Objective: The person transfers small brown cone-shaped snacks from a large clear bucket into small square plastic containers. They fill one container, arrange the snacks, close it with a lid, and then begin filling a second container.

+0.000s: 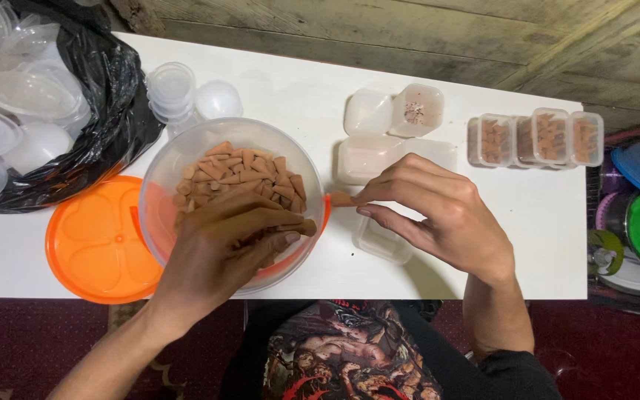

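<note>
Head view, left to right: an orange lid (94,241) lies beside a clear bowl (164,174) of brown cones (242,174); left hand (216,255) reaches into it, fingers pinching a cone; right hand (438,211) pinches another cone (341,199) above a small clear tub (383,241).

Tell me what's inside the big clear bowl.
The clear bowl holds a heap of brown cone-shaped pieces. The left hand reaches in and covers the nearer pieces, so the bowl's bottom cannot be seen.
</note>
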